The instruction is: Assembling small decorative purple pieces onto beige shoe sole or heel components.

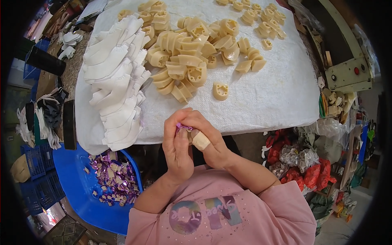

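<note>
Pinching together at the centre, just below the near edge of the white cloth (261,102): left hand (177,149) and right hand (206,139), fingertips closing from both sides on a small purple shiny piece (183,127), thumbs pressing against it, only a sliver of it showing between the fingers. Wrapping one right-hand finger, a tan plaster (201,140), lying just right of the piece. Entering from below the fingers, pink sleeves (281,204) and bare forearms. Sitting down and to the left of the fingers, a blue tub (77,179), holding a heap of purple and silver foil scraps (116,177) against its right wall. Lying just above the fingers on the cloth, one lone cream plastic part (220,90), standing apart from the rest. Spreading farther up from the fingers, a loose pile of cream plastic parts (188,57), with smaller groups scattering toward the far right corner. Overlapping in a long fanned row up and to the left of the fingers, white curved pieces (116,77), reaching from the cloth's near edge toward its far end. Resting well to the right of the fingers, red bags (310,173) beside clear packets.
</note>
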The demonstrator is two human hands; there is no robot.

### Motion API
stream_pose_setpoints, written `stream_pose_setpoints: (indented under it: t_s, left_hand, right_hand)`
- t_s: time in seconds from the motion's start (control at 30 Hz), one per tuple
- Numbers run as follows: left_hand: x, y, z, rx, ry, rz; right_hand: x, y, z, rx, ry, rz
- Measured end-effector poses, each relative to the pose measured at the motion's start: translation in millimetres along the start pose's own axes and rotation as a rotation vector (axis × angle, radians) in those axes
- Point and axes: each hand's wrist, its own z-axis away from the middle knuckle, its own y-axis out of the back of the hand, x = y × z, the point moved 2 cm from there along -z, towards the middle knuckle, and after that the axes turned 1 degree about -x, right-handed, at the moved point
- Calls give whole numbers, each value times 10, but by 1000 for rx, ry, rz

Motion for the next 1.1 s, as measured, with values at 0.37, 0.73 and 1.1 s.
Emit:
stream_pose_setpoints:
  t_s: [0.37,0.73,1.1]
  left_hand:
    - [-78,137,-128,-171,303,533]
    - [76,147,-130,-294,-203,-443]
    - [393,179,-184,-342,-304,-738]
  right_hand:
    - [-18,171,-29,-12,-377,-46]
    - [-207,326,-175,-17,-122,400]
    - [2,479,-186,-155,-472,-328]
